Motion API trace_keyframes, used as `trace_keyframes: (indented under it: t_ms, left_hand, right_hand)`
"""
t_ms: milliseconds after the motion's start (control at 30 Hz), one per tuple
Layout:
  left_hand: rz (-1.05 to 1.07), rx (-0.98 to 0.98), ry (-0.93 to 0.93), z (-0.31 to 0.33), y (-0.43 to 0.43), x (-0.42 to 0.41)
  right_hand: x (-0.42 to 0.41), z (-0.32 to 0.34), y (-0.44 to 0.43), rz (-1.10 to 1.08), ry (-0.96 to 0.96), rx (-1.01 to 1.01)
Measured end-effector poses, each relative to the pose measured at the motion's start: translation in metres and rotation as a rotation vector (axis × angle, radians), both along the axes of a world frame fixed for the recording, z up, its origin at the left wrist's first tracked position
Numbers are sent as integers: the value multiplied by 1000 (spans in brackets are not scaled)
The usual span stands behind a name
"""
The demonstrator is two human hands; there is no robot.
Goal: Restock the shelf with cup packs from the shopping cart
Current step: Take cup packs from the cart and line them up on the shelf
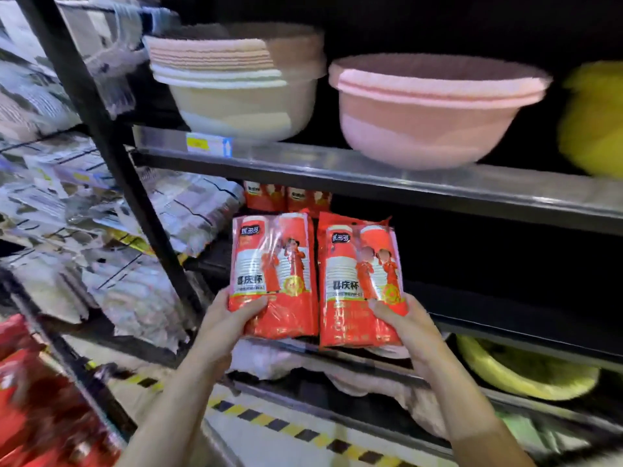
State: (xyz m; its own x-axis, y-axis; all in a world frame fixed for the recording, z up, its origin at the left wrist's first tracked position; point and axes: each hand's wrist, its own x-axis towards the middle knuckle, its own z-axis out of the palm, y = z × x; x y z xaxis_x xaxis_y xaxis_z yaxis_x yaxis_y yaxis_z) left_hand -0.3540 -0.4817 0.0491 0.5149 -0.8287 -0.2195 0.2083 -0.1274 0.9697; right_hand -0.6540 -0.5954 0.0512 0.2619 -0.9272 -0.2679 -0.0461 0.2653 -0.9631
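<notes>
head view: left hand (232, 318) and right hand (401, 323) each have fingers clamped on a cup pack (273, 274), upright and label-out. they probably go beside the blurred packs behind (286, 197).

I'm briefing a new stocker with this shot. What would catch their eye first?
Two red cup packs at centre, the left pack in the left hand and the right pack in the right hand, held upright before the dark middle shelf. Above, a pink basin and stacked cream basins sit on the upper shelf.

"喜庆杯" is printed on the left cup pack (273, 274) and on the right cup pack (362, 281); smaller print is blurred
</notes>
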Motion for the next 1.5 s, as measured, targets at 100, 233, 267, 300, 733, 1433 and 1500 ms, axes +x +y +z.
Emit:
trace_keyframes:
  t_ms: [100, 233, 267, 300, 733, 1433, 1500]
  left_hand:
    - [-71, 10, -83, -5, -39, -21]
    - [-112, -13, -180, -18, -97, -42]
    - [-124, -29, -197, -22, -111, -46]
    - [-138, -42, -197, -25, -125, -49]
    - [-180, -151, -324, -87, -285, -49]
    - [-49, -187, -684, -99, -416, -22]
    - [-33, -190, -714, -100, -422, -22]
  right_hand:
    - [-30, -5, -20, -55, 44, -21]
    - [-59, -15, -53, -92, 93, -51]
    - [-64, -18, -62, -112, 95, -66]
    - [-67, -20, -70, -133, 92, -80]
    - [-56, -76, -184, -322, 164, -309]
    - [-15, -100, -321, -398, 470, -625]
    - [-11, -99, -327, -400, 444, -641]
